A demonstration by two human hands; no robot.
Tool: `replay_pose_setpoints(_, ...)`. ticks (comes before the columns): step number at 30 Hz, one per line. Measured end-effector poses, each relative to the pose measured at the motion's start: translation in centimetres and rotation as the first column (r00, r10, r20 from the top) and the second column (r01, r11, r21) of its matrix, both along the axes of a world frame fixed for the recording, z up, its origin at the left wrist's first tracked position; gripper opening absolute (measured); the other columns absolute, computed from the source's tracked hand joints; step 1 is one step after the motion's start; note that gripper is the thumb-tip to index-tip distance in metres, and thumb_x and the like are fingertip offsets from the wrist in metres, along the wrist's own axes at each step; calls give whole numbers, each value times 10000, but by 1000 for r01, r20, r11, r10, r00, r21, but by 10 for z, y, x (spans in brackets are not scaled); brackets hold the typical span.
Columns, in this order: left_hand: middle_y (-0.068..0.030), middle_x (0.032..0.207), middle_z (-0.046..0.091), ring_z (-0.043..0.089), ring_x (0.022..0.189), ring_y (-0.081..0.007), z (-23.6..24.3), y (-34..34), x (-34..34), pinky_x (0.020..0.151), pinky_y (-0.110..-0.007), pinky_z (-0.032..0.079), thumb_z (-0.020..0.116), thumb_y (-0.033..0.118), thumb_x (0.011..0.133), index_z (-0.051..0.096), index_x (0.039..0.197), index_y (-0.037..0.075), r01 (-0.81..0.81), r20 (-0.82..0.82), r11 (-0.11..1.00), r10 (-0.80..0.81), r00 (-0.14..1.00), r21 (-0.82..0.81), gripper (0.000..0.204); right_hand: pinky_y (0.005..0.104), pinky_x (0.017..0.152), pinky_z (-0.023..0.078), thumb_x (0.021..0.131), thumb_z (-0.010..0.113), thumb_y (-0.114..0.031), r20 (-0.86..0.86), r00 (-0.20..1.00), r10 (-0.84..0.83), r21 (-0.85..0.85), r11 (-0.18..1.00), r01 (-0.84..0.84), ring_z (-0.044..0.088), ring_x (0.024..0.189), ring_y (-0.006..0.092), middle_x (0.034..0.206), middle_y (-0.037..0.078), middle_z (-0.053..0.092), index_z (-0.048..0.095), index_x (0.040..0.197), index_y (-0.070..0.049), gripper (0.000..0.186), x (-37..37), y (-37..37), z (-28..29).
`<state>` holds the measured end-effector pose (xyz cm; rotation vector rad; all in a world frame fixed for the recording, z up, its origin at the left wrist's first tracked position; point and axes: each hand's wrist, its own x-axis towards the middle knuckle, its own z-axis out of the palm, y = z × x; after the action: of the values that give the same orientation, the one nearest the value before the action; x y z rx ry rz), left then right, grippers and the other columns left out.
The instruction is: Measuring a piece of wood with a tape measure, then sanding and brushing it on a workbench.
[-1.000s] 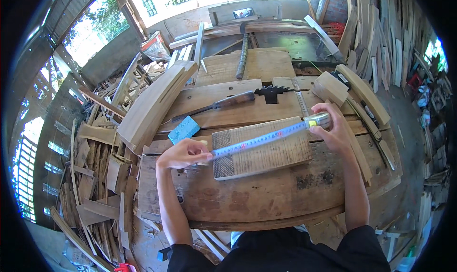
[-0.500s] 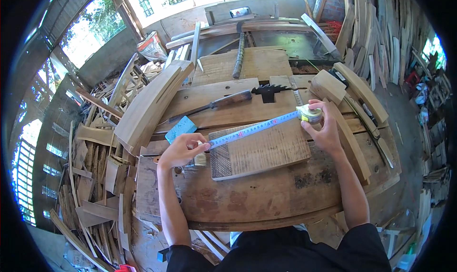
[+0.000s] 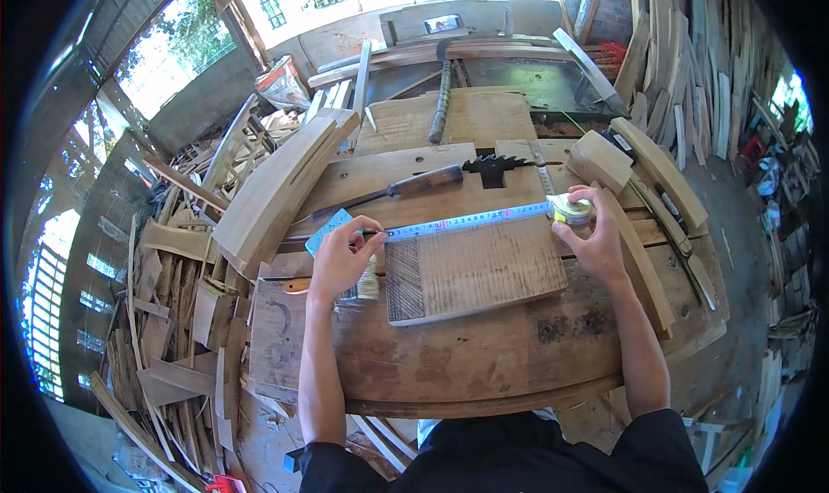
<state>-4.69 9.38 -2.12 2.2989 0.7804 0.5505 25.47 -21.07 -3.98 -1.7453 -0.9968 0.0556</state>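
A thick wooden block with dark hatch-like marks on its left end lies on the workbench. Along its far edge runs the drawn-out blue-and-white blade of a tape measure. My left hand pinches the blade's free end just past the block's far left corner. At the far right corner, my right hand grips the pale yellow-green case. Partly behind my left hand is a blue block. A brush-like thing with pale bristles lies by my left wrist, next to an orange handle.
Beyond the block lie a chisel-like tool with a wooden handle, a dark toothed blade and a hammer. A mallet head and curved timbers sit at the right. Curved boards and scrap wood crowd the left.
My left hand has shifted away from me and slightly right with the blade's end. The blade now lies flatter along the block's far edge, less slanted. My right hand still holds the case.
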Motion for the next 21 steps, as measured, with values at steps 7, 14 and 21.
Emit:
replay_pose_setpoints(7, -41, 822, 733, 617, 639, -146, -4, -7, 9, 624, -336, 489, 791, 282, 965, 768, 1097, 146, -39, 25, 999, 39, 999, -1, 191, 341, 1004, 524, 861, 823, -63, 30, 999, -13, -8, 1000, 14, 628, 1220, 207, 1408, 106, 585, 585, 1237, -86, 446, -7, 1, 7)
replay_pose_setpoints(14, -47, 951, 801, 663, 581, -136, -4, -4, 7, 607, -304, 506, 778, 233, 976, 751, 1110, 101, 26, 77, 991, -16, 997, -130, 191, 386, 1066, 514, 847, 843, -79, -15, 1000, 0, -4, 1000, 0, 635, 1260, 276, 1416, 165, 594, 582, 1228, -63, 462, -8, 1, 8)
replay_pose_setpoints(21, -84, 964, 797, 680, 587, -129, -2, -6, 9, 571, -296, 519, 762, 189, 996, 729, 1135, 59, 51, 81, 989, -40, 996, -139, 193, 387, 1066, 512, 848, 843, -78, -37, 999, 4, 3, 1000, -3, 638, 1252, 278, 1402, 162, 599, 577, 1225, -66, 461, -8, 1, 9)
